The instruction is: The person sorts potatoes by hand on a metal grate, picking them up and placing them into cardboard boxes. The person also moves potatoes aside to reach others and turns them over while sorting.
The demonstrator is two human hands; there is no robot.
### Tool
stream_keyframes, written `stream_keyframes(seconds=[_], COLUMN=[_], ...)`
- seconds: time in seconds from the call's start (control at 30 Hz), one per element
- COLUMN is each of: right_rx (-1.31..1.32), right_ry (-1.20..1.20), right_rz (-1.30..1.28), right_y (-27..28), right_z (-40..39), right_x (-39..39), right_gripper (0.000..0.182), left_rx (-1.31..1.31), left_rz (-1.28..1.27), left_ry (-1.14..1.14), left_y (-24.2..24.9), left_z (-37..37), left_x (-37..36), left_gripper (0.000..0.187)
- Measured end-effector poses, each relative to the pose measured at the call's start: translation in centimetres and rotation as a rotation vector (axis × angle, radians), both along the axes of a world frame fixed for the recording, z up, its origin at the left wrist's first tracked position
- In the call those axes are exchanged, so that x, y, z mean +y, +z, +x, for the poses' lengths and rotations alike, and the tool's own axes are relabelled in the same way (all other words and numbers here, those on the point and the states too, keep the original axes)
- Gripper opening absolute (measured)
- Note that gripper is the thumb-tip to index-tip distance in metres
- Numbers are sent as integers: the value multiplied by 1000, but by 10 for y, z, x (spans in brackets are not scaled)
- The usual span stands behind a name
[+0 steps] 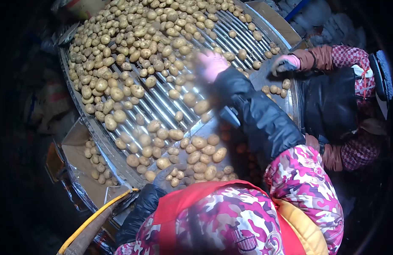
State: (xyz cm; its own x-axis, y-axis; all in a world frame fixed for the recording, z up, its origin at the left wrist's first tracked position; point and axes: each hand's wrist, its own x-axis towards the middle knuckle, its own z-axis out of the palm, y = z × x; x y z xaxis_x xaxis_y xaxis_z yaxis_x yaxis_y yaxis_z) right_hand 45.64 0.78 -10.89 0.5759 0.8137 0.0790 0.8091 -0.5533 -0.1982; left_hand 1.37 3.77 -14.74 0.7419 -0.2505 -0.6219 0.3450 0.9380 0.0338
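My right hand [212,67], in a pink glove, reaches out over the potatoes [175,93] on the metal roller table [162,100]. Motion blurs its fingers, so I cannot make out whether they grip anything. Close to my body, my left hand [162,180] wears a grey glove and is cupped around several small potatoes [175,173]. Larger potatoes [200,157] lie just beside it on the flat metal edge. A dark sleeve guard covers my right forearm.
At the right, another person's gloved hand [285,63] hovers over the table's side ledge near a few potatoes [275,89]. A carton [73,146] with potatoes stands at the left. Another cardboard box [275,23] sits at the top right. A yellow-edged bag or flap [96,219] is by my left arm.
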Motion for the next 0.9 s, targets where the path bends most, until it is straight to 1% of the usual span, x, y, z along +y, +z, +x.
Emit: stream_keyframes(seconds=[0.07, 0.13, 0.2, 0.23, 0.3, 0.33, 0.37, 0.4, 0.43, 0.53, 0.57, 0.6, 0.67, 0.7, 0.73, 0.77, 0.8, 0.87, 0.9], right_rx=[-27, -37, -74, -61, 25, -56, -109, -159, -237, -266, -315, -260, -140, -63, 19, -3, -65, -184, -190], right_ry=[-5, -151, -367, -411, -505, -563, -590, -615, -609, -331, -243, -160, -64, -117, -167, -178, -173, -62, -121], right_rz=[-114, -124, -259, -104, 64, -15, -17, -17, 14, -111, -71, -86, 42, 33, 21, -95, -168, -272, -315], right_y=[-13, 1, -3, -13, -51, -50, -49, -37, -37, -10, -5, 5, -4, -8, -11, -6, -6, -19, -22], right_z=[27, 40, 67, 77, 103, 90, 76, 58, 52, 47, 43, 41, 64, 77, 89, 101, 108, 114, 113], right_x=[-7, -27, -54, -83, -113, -107, -105, -99, -97, -81, -70, -55, -30, -16, -3, 10, 20, 26, 34], right_gripper=[52, 50, 44, 43, 44, 43, 42, 41, 38, 36, 30, 30, 29, 31, 33, 37, 32, 38, 39], left_rx=[-13, -54, -81, -92, -123, -135, -146, -98, -50, 28, 54, 81, 154, 86, 22, 9, -5, 67, 100], left_rz=[46, 27, -41, -83, -137, -158, -182, -147, -108, 26, 39, 52, 29, -66, -163, -187, -212, -116, -68], left_ry=[-8, -15, -3, 8, 26, 32, 40, 20, 1, -49, -57, -66, -71, -13, 48, 69, 91, 44, 15], left_y=[4, -6, -12, -10, -13, -19, -24, -22, -16, -11, -12, -12, -13, -31, -64, -73, -74, -73, -65], left_z=[0, -6, -10, -8, -4, -6, -7, -6, -5, -8, -7, -7, -3, -12, -34, -40, -39, -43, -40], left_x=[2, 5, -1, 0, 4, 4, 1, 0, 2, 5, 4, 2, 4, 6, 4, 5, 6, 5, 5], left_gripper=[54, 54, 54, 53, 53, 52, 52, 52, 52, 54, 51, 48, 38, 36, 35, 34, 33, 31, 31])
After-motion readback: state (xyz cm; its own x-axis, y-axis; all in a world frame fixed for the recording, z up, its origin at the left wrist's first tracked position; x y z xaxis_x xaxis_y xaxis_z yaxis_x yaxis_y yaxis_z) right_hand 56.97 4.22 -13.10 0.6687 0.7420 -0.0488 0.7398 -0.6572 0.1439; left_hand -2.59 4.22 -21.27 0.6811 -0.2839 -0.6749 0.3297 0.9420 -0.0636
